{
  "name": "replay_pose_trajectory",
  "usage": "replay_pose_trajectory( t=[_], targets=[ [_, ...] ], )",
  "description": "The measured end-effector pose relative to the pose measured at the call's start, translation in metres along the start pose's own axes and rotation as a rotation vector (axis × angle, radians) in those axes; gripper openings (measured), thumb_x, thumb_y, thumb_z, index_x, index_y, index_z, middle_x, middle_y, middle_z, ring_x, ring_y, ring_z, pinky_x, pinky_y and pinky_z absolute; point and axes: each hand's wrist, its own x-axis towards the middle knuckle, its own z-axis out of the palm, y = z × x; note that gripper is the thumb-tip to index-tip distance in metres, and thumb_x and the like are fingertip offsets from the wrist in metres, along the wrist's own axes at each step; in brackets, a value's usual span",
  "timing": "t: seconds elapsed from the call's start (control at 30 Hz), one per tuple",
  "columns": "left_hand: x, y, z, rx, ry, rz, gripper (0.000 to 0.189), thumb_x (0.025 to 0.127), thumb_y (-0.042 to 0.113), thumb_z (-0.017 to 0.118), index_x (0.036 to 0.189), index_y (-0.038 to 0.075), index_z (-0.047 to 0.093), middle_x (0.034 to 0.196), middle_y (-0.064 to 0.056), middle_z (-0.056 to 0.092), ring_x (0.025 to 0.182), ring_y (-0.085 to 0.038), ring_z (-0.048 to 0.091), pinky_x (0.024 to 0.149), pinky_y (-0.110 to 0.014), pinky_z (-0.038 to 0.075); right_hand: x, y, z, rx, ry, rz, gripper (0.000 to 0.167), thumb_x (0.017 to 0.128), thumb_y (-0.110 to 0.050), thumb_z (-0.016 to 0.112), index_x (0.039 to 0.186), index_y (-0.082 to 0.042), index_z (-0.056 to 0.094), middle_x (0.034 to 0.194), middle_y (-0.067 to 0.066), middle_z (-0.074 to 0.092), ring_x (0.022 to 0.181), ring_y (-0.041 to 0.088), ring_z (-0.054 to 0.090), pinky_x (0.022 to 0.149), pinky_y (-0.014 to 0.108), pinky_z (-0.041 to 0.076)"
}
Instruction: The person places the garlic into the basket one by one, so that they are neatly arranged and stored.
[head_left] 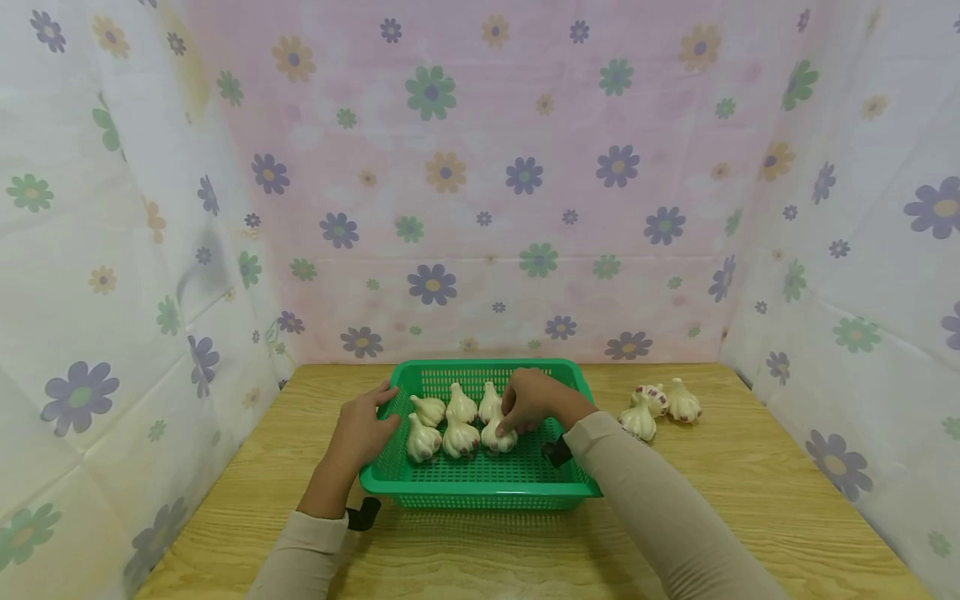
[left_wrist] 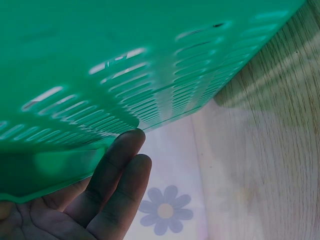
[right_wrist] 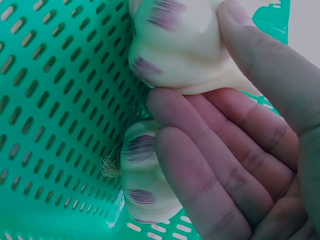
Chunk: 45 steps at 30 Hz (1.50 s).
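A green plastic basket (head_left: 480,489) stands on the table with several garlic bulbs (head_left: 423,439) lying in two rows inside it. My left hand (head_left: 362,427) holds the basket's left rim, its fingers (left_wrist: 131,187) reaching under the lip against the slotted outer wall. Inside the basket, my right hand (head_left: 534,398) holds the front-row garlic bulb (right_wrist: 185,45) nearest to it, thumb on one side and fingertips on the other. Another garlic bulb (right_wrist: 149,172) sits just behind those fingers in the right wrist view.
Three more garlic bulbs (head_left: 684,402) lie close together on the wooden table (head_left: 720,492), right of the basket. Flower-printed cloth (head_left: 480,167) surrounds the table at the back and both sides. A black wrist mount (head_left: 557,452) hangs by the right sleeve.
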Motion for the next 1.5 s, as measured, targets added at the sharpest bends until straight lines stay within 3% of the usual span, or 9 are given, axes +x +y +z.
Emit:
replay_pose_trajectory(
  t=[0.33, 0.57, 1.03, 1.3, 1.5],
  targets=[
    [0.0, 0.002, -0.001, -0.001, -0.003, -0.008, 0.055, 0.096, 0.011, 0.064, 0.15, 0.007, 0.055, 0.165, -0.007, 0.039, 0.039, -0.011, 0.029, 0.041, -0.024, 0.036, 0.0, 0.002, -0.001, -0.002, -0.001, 0.007, 0.02, 0.081, -0.035, 0.089, 0.074, -0.018, 0.08, 0.072, 0.006, 0.077, 0.075, 0.03, 0.076, 0.071, 0.046, 0.063],
    [0.0, 0.002, -0.001, 0.009, -0.004, -0.009, 0.054, 0.096, 0.011, 0.064, 0.15, 0.007, 0.056, 0.165, -0.008, 0.04, 0.04, -0.011, 0.028, 0.042, -0.025, 0.037, -0.001, 0.004, -0.003, 0.022, -0.01, 0.05, 0.02, 0.079, -0.035, 0.09, 0.078, -0.017, 0.082, 0.074, 0.004, 0.078, 0.078, 0.028, 0.078, 0.072, 0.044, 0.063],
    [0.001, 0.002, -0.002, -0.003, -0.011, -0.005, 0.055, 0.097, 0.011, 0.065, 0.15, 0.007, 0.055, 0.166, -0.007, 0.039, 0.039, -0.011, 0.03, 0.041, -0.024, 0.037, -0.004, 0.002, -0.005, 0.012, -0.014, 0.021, 0.017, 0.079, -0.032, 0.091, 0.076, -0.019, 0.081, 0.073, -0.002, 0.075, 0.078, 0.028, 0.076, 0.074, 0.047, 0.062],
    [0.001, 0.002, -0.002, 0.001, -0.006, -0.005, 0.054, 0.096, 0.01, 0.065, 0.149, 0.006, 0.056, 0.165, -0.009, 0.04, 0.04, -0.011, 0.029, 0.042, -0.024, 0.036, -0.008, -0.001, -0.01, 0.063, -0.024, 0.047, 0.025, 0.079, -0.029, 0.091, 0.094, -0.012, 0.084, 0.083, 0.0, 0.078, 0.077, 0.022, 0.076, 0.076, 0.044, 0.063],
    [0.001, 0.002, -0.003, -0.002, -0.012, -0.015, 0.055, 0.096, 0.011, 0.065, 0.15, 0.006, 0.055, 0.165, -0.008, 0.039, 0.041, -0.011, 0.028, 0.042, -0.024, 0.036, -0.013, -0.002, -0.018, 0.064, -0.016, 0.022, 0.018, 0.082, -0.027, 0.089, 0.092, -0.012, 0.084, 0.084, 0.007, 0.079, 0.081, 0.028, 0.077, 0.077, 0.046, 0.063]
  ],
)
